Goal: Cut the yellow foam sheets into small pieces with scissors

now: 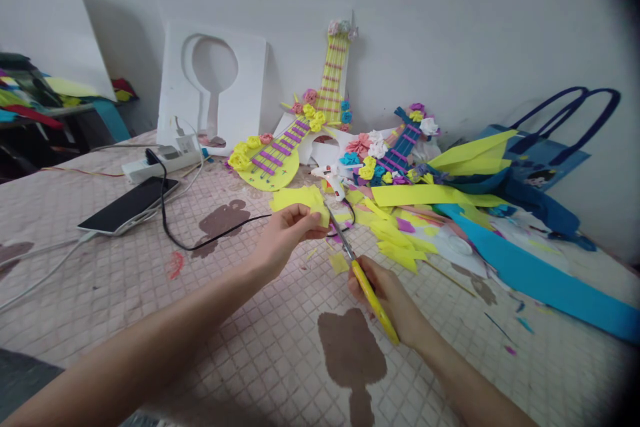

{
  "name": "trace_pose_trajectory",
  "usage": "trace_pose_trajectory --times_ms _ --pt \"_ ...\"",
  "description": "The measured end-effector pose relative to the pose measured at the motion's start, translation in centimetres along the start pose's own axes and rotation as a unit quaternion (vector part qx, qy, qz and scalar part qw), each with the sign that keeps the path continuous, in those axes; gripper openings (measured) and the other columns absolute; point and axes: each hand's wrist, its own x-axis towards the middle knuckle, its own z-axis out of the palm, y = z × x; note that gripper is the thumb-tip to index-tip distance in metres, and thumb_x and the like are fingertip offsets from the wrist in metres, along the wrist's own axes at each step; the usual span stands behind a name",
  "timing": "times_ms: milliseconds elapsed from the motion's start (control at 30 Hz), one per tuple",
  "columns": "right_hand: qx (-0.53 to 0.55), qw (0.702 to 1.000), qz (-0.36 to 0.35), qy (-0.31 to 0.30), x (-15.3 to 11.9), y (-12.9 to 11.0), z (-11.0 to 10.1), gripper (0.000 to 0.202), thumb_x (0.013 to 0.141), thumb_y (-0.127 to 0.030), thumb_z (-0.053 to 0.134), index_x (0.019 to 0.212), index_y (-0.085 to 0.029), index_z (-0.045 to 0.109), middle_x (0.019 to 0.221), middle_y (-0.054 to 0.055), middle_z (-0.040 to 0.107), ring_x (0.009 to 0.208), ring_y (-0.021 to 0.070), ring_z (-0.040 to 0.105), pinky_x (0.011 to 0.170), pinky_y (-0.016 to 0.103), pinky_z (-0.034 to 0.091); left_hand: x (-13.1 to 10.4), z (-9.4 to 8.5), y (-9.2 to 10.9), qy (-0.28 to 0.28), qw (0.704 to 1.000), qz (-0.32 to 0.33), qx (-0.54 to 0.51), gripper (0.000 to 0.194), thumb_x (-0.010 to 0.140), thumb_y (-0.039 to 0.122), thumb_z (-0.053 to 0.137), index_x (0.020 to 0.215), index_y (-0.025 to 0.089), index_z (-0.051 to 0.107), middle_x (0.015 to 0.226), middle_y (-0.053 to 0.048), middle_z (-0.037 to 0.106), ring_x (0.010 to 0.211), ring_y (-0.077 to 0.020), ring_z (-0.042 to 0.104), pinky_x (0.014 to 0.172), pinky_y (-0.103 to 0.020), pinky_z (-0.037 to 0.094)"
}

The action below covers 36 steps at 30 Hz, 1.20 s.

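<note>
My left hand [290, 233] pinches a piece of yellow paper [299, 200] between thumb and fingers, above the middle of the table. Closed around the yellow handle of a pair of scissors [370, 297] is my right hand [387, 290]. The metal blades point up and left and meet the right edge of the paper; whether they are cutting into it I cannot tell. A small yellow scrap [339, 263] lies beneath the blades. Just behind the paper rests a white glue gun [334, 180], and yellow paper strips [397, 240] are heaped to the right.
Flower-trimmed paper guitars [273, 163] lean at the back near a white foam board [167, 87] with a cut-out. On the left lie a phone [129, 205], a power strip [160, 163] and cables. A long blue strip [540, 273] and a blue bag [565, 167] occupy the right.
</note>
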Motion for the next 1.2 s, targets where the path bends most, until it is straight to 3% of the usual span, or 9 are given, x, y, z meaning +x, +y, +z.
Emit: trace_pose_trajectory --times_ms 600,1200 --pt "0.016 1.0 0.003 0.004 -0.3 0.0 -0.1 0.021 0.073 -0.035 0.053 0.066 -0.021 0.039 0.056 -0.004 0.044 0.047 0.0082 0.039 0.039 0.018 0.031 0.3 -0.3 0.2 -0.002 1.0 -0.002 -0.017 0.018 0.071 0.028 0.067 0.074 0.015 0.055 0.076 -0.005 0.068 0.073 -0.016 0.066 0.076 -0.032 0.051" --pt "0.039 0.998 0.033 -0.023 -0.3 0.3 -0.1 0.027 0.076 -0.044 0.052 0.07 -0.021 0.041 0.055 -0.005 0.042 0.041 0.0068 0.036 0.035 0.017 0.031 1.1 -1.0 1.6 -0.05 0.998 -0.034 0.02 0.019 0.07 0.025 0.067 0.069 0.014 0.052 0.073 -0.005 0.067 0.071 -0.0157 0.066 0.073 -0.031 0.052"
